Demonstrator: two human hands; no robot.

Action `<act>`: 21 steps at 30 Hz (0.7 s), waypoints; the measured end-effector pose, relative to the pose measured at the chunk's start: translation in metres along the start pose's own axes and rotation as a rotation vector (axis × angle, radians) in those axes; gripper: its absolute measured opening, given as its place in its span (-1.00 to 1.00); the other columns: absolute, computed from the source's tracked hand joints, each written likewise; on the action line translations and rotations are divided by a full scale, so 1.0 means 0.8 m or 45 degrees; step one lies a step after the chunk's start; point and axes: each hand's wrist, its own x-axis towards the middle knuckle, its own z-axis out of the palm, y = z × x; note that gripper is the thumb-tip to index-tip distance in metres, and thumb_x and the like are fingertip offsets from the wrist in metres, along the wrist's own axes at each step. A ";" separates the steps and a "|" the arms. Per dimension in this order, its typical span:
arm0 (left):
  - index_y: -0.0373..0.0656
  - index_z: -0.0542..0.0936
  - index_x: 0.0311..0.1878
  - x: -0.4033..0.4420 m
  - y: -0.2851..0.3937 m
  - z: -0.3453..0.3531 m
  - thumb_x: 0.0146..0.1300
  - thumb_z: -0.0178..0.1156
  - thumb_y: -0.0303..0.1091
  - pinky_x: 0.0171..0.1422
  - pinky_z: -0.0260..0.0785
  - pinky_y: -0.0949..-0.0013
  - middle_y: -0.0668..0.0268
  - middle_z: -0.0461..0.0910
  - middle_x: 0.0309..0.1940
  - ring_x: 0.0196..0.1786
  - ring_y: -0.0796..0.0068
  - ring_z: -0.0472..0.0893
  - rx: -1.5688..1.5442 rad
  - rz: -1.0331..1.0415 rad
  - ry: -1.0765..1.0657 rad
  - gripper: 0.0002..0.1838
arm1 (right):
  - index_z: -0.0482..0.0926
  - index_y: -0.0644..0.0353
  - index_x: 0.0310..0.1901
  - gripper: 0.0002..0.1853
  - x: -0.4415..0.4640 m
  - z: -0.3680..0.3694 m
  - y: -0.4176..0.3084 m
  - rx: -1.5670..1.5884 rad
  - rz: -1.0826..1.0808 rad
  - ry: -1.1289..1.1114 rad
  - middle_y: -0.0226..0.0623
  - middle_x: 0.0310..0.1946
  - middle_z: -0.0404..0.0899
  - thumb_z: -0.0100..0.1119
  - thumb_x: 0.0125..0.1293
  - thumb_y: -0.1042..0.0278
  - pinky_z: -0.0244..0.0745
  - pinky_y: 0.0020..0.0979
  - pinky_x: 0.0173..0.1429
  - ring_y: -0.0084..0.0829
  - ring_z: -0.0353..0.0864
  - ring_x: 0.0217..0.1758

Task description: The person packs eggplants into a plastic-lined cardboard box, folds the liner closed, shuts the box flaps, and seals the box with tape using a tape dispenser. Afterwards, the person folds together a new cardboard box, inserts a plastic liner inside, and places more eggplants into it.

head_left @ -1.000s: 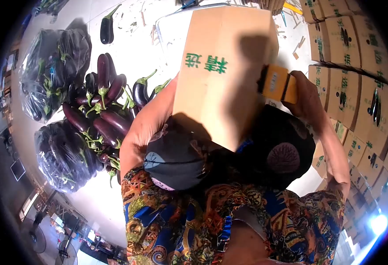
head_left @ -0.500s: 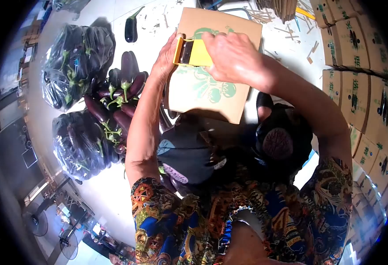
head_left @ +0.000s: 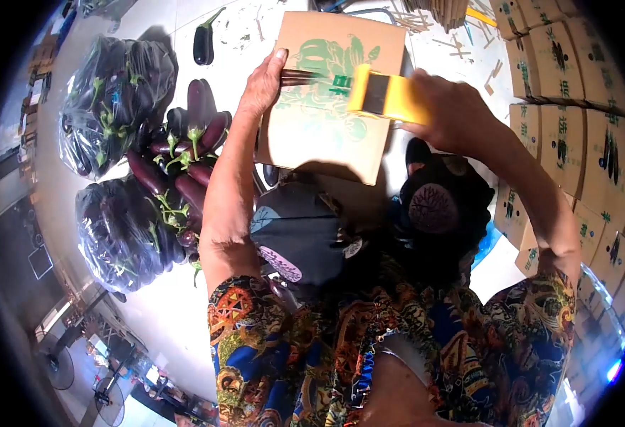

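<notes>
A cardboard carton (head_left: pixel 312 139) with green vegetable print lies in front of my knees. My left hand (head_left: pixel 263 84) grips its left edge, the thumb along the rim and the other fingers partly hidden. My right hand (head_left: pixel 451 107), blurred by motion, is closed on a yellow tape dispenser (head_left: pixel 398 99) with a dark band, over the right part of the carton's top. Beside my left hand a narrow dark strip runs inward along the top. I cannot make out whether it is a gap or tape.
Loose purple eggplants (head_left: pixel 188 153) lie left of my arm, beside two clear plastic bags of eggplants (head_left: pixel 117 107). A single eggplant (head_left: pixel 204 44) lies farther off. Printed cartons (head_left: pixel 562 142) are stacked on the right. Cardboard strips (head_left: pixel 455 46) litter the floor at the back.
My right hand has drawn the tape dispenser from the carton's left edge rightward across its top. My left hand stays at the left edge, and the view has shifted slightly.
</notes>
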 end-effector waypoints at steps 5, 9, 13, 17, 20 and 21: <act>-0.19 0.40 0.36 -0.004 0.005 0.000 0.35 -0.28 0.39 0.41 0.17 0.21 -0.08 0.51 0.20 0.30 0.00 0.44 -0.019 -0.040 -0.028 -0.14 | 0.32 0.27 0.16 -0.32 -0.066 0.036 0.083 -0.086 0.012 0.069 -0.01 -0.13 0.59 0.41 0.13 0.07 0.59 -0.15 -0.10 -0.07 0.66 -0.14; -0.25 0.45 0.30 -0.001 -0.004 0.003 0.35 -0.24 0.37 0.36 0.23 0.26 -0.06 0.55 0.14 0.24 0.09 0.51 0.011 -0.033 0.051 -0.15 | 0.32 0.26 0.17 -0.31 -0.074 0.065 0.121 0.109 0.230 -0.065 0.00 -0.04 0.54 0.42 0.12 0.09 0.55 -0.11 0.02 0.02 0.61 -0.02; -0.30 0.51 0.20 -0.010 0.004 0.008 0.39 -0.12 0.26 0.12 0.46 0.32 0.01 0.62 0.00 -0.01 0.25 0.64 -0.647 -0.295 -0.150 -0.26 | 0.29 0.27 0.12 -0.31 -0.046 0.138 0.150 0.220 0.058 0.001 0.02 -0.05 0.53 0.44 0.09 0.09 0.54 -0.08 0.02 0.02 0.61 -0.06; -0.29 0.49 0.17 -0.020 -0.015 0.028 0.43 -0.11 0.18 -0.06 0.62 0.27 0.11 0.65 -0.11 -0.15 0.31 0.67 -1.341 -0.511 -0.381 -0.35 | 0.34 0.25 0.04 -0.35 -0.013 0.160 0.117 0.524 0.239 -0.031 0.07 -0.13 0.56 0.48 0.03 0.13 0.50 -0.06 -0.02 0.13 0.57 -0.04; -0.29 0.48 0.18 -0.017 -0.035 0.044 0.46 -0.18 0.18 -0.05 0.62 0.24 0.13 0.64 -0.08 -0.12 0.28 0.67 -1.498 -0.610 -0.462 -0.34 | 0.32 0.25 0.06 -0.32 -0.020 0.167 0.118 0.479 0.235 0.071 0.08 -0.14 0.57 0.48 0.01 0.13 0.50 -0.06 -0.01 0.13 0.58 -0.04; -0.30 0.45 0.22 -0.010 -0.060 0.047 0.47 -0.21 0.18 0.01 0.60 0.21 0.12 0.63 -0.03 -0.08 0.26 0.66 -1.415 -0.544 -0.467 -0.33 | 0.32 0.26 0.07 -0.31 -0.026 0.170 0.123 0.470 0.211 0.111 0.08 -0.14 0.57 0.49 0.00 0.14 0.50 -0.05 -0.01 0.13 0.58 -0.03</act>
